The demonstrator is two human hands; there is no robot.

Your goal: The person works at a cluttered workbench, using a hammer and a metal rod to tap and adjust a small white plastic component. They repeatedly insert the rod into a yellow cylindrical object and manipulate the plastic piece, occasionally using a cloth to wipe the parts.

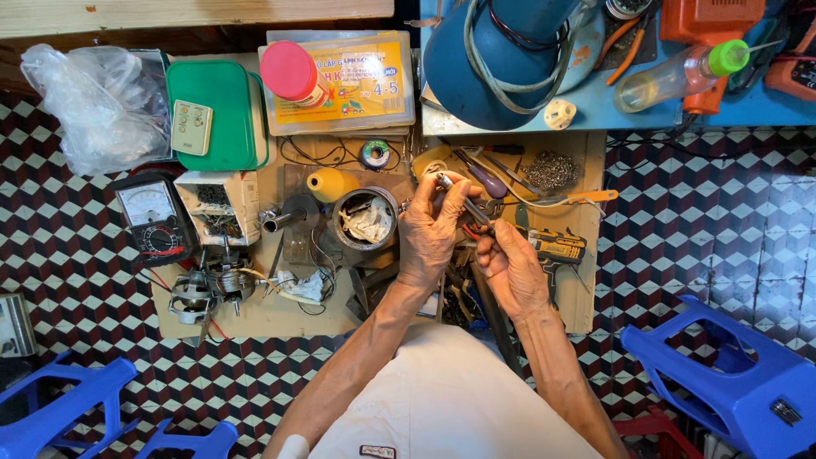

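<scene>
Holding a slim metal tool (456, 197) between both hands, the person is in the middle of fine bench work over a low wooden board (586, 280). The left hand (429, 231) is closed around the upper end of the tool, fingers curled over it with the metal tip poking out just above the knuckles. The right hand (508, 265) sits just below and to the right, closed on the lower end, where orange-red handles (473, 229) show between the two hands; whether these belong to the same tool or to a second one, I cannot tell.

Just left of the left hand stands a round tin (365, 218) stuffed with crumpled paper, and beyond it a yellow cone (330, 184). Farther left lie a small motor (208, 285) with loose wires and a meter with a dial (151, 217). Right of the right hand rests a yellow and black tool (554, 246), and above it a tangle of steel wool (549, 170).

The step looks like adjusting or fitting something small at the tool's tip. A next move would seem to need a steady pinch from the left hand while the right does the turning or squeezing, keeping the tip clear of the tin.
</scene>
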